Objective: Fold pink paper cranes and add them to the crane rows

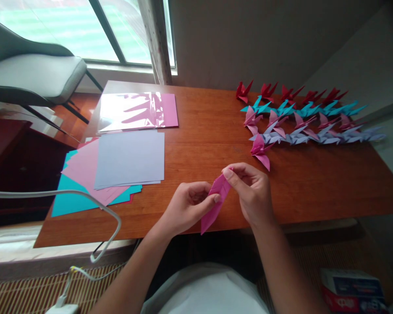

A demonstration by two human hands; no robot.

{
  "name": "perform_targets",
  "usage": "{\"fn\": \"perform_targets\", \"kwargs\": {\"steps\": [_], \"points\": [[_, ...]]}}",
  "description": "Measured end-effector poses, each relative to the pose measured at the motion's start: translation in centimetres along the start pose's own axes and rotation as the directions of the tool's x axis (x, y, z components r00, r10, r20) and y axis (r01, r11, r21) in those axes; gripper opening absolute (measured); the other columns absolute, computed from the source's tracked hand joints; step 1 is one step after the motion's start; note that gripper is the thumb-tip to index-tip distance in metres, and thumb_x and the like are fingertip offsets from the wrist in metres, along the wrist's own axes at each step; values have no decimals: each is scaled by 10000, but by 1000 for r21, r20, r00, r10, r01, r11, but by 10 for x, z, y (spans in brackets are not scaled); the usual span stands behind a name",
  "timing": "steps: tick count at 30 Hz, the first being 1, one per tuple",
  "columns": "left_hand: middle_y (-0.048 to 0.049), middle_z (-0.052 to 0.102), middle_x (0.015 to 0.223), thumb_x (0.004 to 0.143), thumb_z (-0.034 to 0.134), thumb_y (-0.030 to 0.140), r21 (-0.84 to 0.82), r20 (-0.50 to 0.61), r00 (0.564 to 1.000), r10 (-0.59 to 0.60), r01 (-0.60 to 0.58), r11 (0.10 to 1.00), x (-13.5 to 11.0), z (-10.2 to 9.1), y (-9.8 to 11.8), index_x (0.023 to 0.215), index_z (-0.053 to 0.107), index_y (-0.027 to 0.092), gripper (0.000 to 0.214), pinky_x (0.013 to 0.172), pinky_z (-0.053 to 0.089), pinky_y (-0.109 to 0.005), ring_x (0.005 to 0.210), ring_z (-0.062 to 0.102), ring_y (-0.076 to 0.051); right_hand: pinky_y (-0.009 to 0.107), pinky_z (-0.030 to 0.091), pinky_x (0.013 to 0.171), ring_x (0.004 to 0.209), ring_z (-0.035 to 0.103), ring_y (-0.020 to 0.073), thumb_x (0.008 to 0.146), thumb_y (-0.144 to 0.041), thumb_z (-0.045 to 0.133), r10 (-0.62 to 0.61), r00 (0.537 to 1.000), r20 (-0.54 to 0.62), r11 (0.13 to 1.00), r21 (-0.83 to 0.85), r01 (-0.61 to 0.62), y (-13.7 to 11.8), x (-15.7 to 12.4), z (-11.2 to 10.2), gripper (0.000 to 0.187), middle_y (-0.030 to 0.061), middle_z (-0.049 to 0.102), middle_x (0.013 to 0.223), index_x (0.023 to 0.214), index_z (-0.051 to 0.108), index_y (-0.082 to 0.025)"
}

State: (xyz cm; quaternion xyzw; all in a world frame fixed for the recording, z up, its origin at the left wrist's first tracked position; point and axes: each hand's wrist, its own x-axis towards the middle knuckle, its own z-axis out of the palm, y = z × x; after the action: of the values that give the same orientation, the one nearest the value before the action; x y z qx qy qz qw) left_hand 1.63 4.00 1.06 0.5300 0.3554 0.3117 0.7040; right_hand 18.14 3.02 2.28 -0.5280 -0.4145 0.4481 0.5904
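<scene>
At the left end of the table (pixel 314 187) lay a loose stack of flat sheets (pixel 85 174), a pale lilac sheet (pixel 129 159) on top, pink under it and teal at the bottom, some of it jutting past the left edge. Behind the stack, toward the far left corner, sat a clear plastic pack of paper (pixel 137 111).

At the middle of the near edge the person held a narrow folded pink paper (pixel 216 200), tilted, its lower point hanging past the edge. The left hand (pixel 186 207) was curled round its middle, thumb pressing the paper against the fingers. The right hand (pixel 252 192) pinched the upper tip between thumb and forefinger, the other fingers tucked in.

By its long, slim shape the piece looked to be at a mid-fold stage, with the upper tip being worked while the left hand steadied the body. A clean crease there would call for a firm hold on the body and a small, exact pinch at the tip so the thin layers did not slip.

Just beyond the right hand stood a single pink crane (pixel 260 150), and behind it rows of finished cranes (pixel 308 117) in red, teal, pink and lilac ran toward the far right corner.
</scene>
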Motion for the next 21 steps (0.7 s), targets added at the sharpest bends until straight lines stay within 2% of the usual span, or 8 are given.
{"fn": "perform_targets", "kwargs": {"steps": [5, 7, 10, 12, 14, 16, 21], "points": [[-5, 583, 691, 868, 717, 357, 27, 6, 1000, -7, 7, 1000, 0, 0, 0, 781, 670, 104, 272, 548, 385, -196, 625, 496, -97, 228, 476, 577, 620, 599, 119, 836, -343, 772, -18, 999, -50, 999, -42, 15, 2, 1, 2, 150, -20, 674, 682, 758, 728, -222], [-9, 592, 697, 864, 722, 358, 34, -23, 1000, 1, 0, 999, 0, 0, 0, 784, 677, 107, 268, 555, 398, -199, 631, 510, -103, 237, 490, 609, 665, 618, 130, 839, -371, 765, -3, 999, -50, 999, -40, 1, 2, 1, 3, 160, -9, 692, 740, 791, 726, -223], [-10, 623, 717, 861, 731, 348, 4, -86, 996, 22, -21, 1000, 0, 0, -1, 820, 697, 119, 235, 582, 433, -199, 646, 544, -109, 235, 483, 621, 697, 611, 129, 847, -411, 752, 67, 996, 62, 998, -4, -66, 3, 0, 4, 194, -3, 697, 818, 893, 719, -226], [-2, 635, 710, 840, 756, 342, -39, -127, 991, 29, -34, 999, 1, 1, -1, 820, 696, 129, 222, 588, 446, -194, 640, 555, -106, 231, 448, 582, 651, 569, 121, 853, -432, 740, 100, 983, 156, 994, -48, -94, 3, -2, 5, 223, -11, 660, 756, 852, 708, -211], [5, 643, 700, 803, 793, 346, -67, -153, 988, 23, -34, 997, 2, 2, -1, 801, 688, 134, 237, 584, 455, -190, 629, 561, -104, 233, 410, 554, 614, 519, 116, 862, -442, 726, 93, 979, 180, 988, -135, -69, 2, -3, 5, 271, -20, 602, 681, 756, 685, -196], [1, 663, 708, 772, 821, 357, -82, -149, 989, 4, -16, 996, 4, 3, 0, 797, 688, 134, 261, 590, 472, -194, 632, 580, -109, 237, 377, 548, 604, 475, 111, 873, -430, 715, 37, 990, 138, 976, -217, -6, 1, -4, 5, 305, -26, 556, 654, 693, 651, -192], [-37, 716, 716, 799, 804, 363, -81, -24, 997, -74, 72, 994, 4, 2, 1, 814, 703, 119, 265, 598, 526, -215, 628, 651, -134, 242, 318, 533, 580, 403, 97, 891, -370, 707, -104, 995, 9, 943, -316, 102, -5, 1, 3, 324, -47, 476, 626, 653, 575, -195]]}}
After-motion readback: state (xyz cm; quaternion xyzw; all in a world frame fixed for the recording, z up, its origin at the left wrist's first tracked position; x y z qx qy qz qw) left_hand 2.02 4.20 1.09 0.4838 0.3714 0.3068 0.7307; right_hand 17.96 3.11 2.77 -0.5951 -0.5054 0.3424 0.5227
